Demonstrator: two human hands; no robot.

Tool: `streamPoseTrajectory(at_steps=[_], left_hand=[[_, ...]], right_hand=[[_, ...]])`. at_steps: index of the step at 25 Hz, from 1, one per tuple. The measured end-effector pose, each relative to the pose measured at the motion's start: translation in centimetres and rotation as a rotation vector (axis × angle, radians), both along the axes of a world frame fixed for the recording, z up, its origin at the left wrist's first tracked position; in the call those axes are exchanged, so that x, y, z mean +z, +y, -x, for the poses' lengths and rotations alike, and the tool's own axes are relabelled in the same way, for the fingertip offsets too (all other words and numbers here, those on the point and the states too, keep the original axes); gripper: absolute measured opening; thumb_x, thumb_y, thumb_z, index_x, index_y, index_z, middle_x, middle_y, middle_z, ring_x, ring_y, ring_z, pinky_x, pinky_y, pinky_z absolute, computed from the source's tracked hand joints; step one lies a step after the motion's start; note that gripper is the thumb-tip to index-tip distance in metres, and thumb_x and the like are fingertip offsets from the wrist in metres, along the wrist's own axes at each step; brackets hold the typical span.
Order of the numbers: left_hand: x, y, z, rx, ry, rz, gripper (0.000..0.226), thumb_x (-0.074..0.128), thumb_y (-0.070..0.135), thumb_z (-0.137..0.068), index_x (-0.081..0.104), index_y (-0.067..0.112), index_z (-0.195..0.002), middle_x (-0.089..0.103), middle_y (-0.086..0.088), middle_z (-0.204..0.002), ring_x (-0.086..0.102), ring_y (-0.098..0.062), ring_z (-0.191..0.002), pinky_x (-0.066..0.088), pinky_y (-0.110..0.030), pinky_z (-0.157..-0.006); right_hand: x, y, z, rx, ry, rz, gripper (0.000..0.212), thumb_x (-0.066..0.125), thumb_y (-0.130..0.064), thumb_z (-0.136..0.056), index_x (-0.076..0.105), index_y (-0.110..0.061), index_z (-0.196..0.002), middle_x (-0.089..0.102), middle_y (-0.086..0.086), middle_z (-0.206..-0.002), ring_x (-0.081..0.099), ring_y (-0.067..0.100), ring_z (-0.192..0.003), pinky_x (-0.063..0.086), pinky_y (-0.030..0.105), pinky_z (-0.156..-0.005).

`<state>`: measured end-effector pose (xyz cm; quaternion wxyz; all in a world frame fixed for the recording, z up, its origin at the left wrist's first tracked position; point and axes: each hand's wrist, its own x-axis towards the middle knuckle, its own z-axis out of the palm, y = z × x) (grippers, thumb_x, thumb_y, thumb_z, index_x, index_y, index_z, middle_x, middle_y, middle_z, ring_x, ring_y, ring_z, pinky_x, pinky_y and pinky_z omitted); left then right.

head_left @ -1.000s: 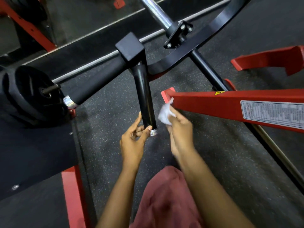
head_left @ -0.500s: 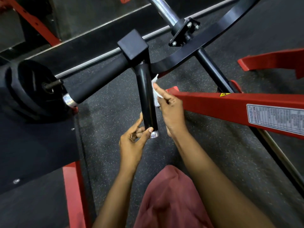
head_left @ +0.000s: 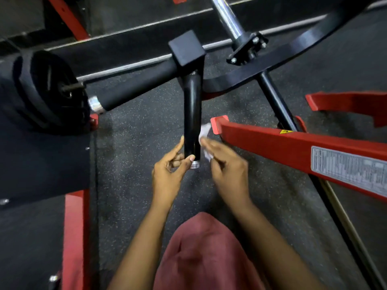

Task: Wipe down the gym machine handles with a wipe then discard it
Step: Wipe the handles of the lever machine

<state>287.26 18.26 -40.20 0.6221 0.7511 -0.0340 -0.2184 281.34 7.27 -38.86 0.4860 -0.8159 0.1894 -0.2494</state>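
**Head view, looking down.** Handle [head_left: 192,114]: smooth glossy blk tube, round in section. It hangs from a matte square block [head_left: 186,48] & ends in a silver cap [head_left: 194,165].

Left hand [head_left: 167,174] pinches the handle's lower end btwn thumb and forefinger, just above the cap; the other fingers are curled behind.

Right hand [head_left: 227,167] grips the wipe [head_left: 205,130], a crumpled white sheet w/ soft edges, pressed to the handle's right side low down. Its fingers are bent round the wipe; finer detail is blurred.

The wipe sits in the narrow gap btwn the handle and the squared end of a red beam [head_left: 293,147]. The beam is painted metal w/ flat faces, hard corners and a grey label [head_left: 347,168].

A second grip [head_left: 138,82], matte & thicker, runs left from the block toward a round, ribbed blk weight plate [head_left: 50,91]. Chrome bar [head_left: 226,17], upper right, is bright & cylindrical. Floor [head_left: 136,139] is dark rubber w/ pale flecks.

Open room lies left of the handle and below the hands, over bare floor; the right side is crowded by the beam. Dull red cloth [head_left: 201,254], creased, lies at bottom centre btwn the forearms.
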Motion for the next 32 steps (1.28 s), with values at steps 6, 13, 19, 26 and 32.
streamPoseTrajectory(at_steps=[6,13,19,26,32], left_hand=[[-0.3,-0.6,0.8,0.12,0.024,0.147,0.048,0.067,0.002,-0.08,0.053,0.021,-0.123,0.064,0.003,-0.114,0.059,0.013,-0.093,0.044,-0.007,-0.084],[-1.4,-0.8,1.7,0.207,0.032,0.139,0.045,0.07,0.005,-0.079,0.059,0.018,-0.12,0.064,0.009,-0.096,0.062,0.006,-0.084,0.046,-0.011,-0.082],[-1.8,-1.5,2.9,0.365,0.184,0.25,0.042,0.072,0.001,-0.075,0.063,0.011,-0.115,0.068,0.001,-0.102,0.064,-0.003,-0.089,0.05,-0.011,-0.078],[-2.3,-1.0,3.3,0.368,0.185,0.263,0.039,0.062,-0.009,-0.08,0.062,0.02,-0.107,0.067,-0.001,-0.099,0.064,-0.009,-0.089,0.05,-0.019,-0.081],[0.3,3.7,3.3,0.223,0.116,0.173,0.041,0.065,-0.001,-0.081,0.059,0.012,-0.12,0.065,0.001,-0.114,0.063,0.004,-0.095,0.049,-0.012,-0.087]], right_hand=[[5.6,-5.1,-9.2,0.348,-0.071,0.967,0.035,0.044,-0.004,-0.08,0.063,0.006,-0.108,0.066,0.019,-0.107,0.063,0.03,-0.099,0.044,0.027,-0.091],[5.2,-5.1,-9.0,0.583,0.113,1.47,0.042,0.03,-0.01,-0.082,0.068,0.002,-0.096,0.068,0.011,-0.091,0.063,0.025,-0.082,0.054,0.025,-0.06],[4.3,-3.2,-5.6,0.636,0.198,1.567,0.045,0.028,-0.011,-0.083,0.07,0.0,-0.095,0.067,0.014,-0.097,0.06,0.024,-0.083,0.053,0.026,-0.063],[1.9,0.1,-1.3,0.66,0.19,1.29,0.044,0.031,-0.012,-0.077,0.072,-0.001,-0.091,0.07,0.01,-0.093,0.053,0.022,-0.085,0.049,0.022,-0.053],[2.6,1.2,-0.6,0.325,0.108,0.514,0.037,0.054,0.001,-0.072,0.068,-0.005,-0.106,0.07,0.006,-0.103,0.062,0.017,-0.091,0.033,0.007,-0.089]])
